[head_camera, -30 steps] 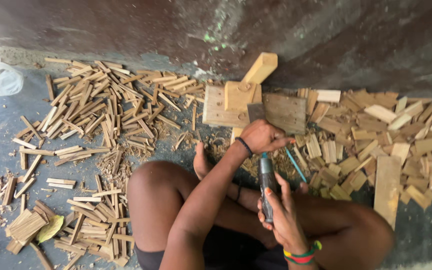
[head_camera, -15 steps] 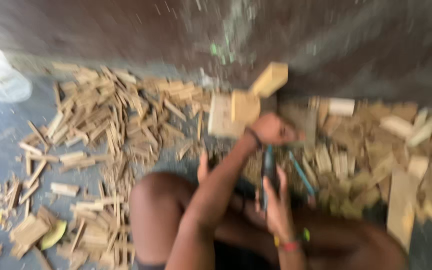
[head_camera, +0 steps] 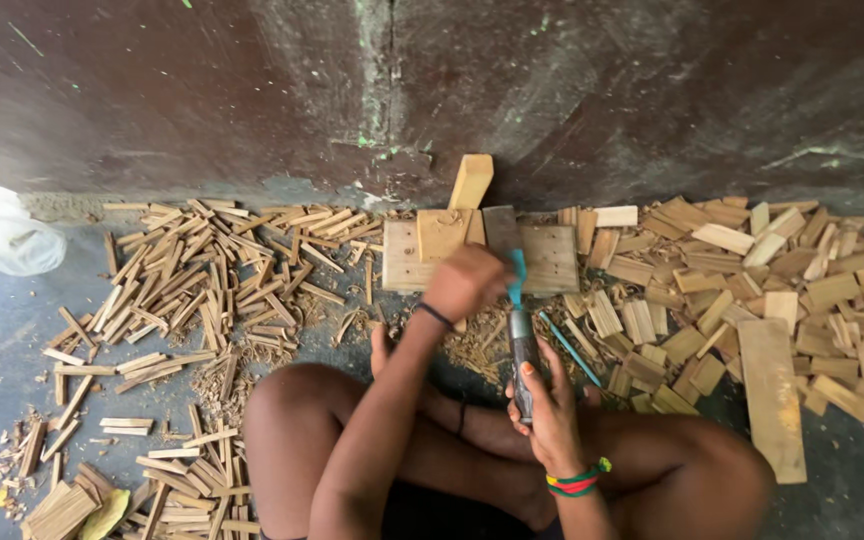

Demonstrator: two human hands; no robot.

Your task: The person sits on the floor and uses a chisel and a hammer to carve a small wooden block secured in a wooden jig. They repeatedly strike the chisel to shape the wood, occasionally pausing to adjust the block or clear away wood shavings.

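Scene: A person sits cross-legged on a dark concrete floor [head_camera: 12, 330] facing a stained, dark wall [head_camera: 252, 90], seen from a head-worn camera looking down.

Left hand: The left hand [head_camera: 464, 282] reaches forward over the near edge of a square wooden block [head_camera: 552, 258]. Its grip is curled closed around a small piece of wood, largely hidden beneath the fingers, so the piece's shape cannot be told. A dark band circles the wrist.

Right hand: The right hand [head_camera: 550, 405] is clenched round the lower part of a knife-like tool [head_camera: 522, 345] with a metal shaft and a teal upper end. The tool stands nearly upright, its top end just beside the left hand. A red, yellow and green band sits on this wrist.

Work block: The square wooden block lies flat by the wall, between the two heaps, with smaller blocks [head_camera: 442, 232] resting on it and one pale block [head_camera: 472, 180] leaning against the wall behind.

Left heap: Thin split sticks [head_camera: 202, 280] lie scattered across the floor to the left, reaching the near corner.

Right heap: Broader flat wood pieces [head_camera: 752, 270] are piled to the right, with a long plank [head_camera: 772, 395] nearest.

Other items: A teal-handled tool [head_camera: 570, 348] lies on shavings just right of the held one. A white plastic bag [head_camera: 10, 240] sits at far left.
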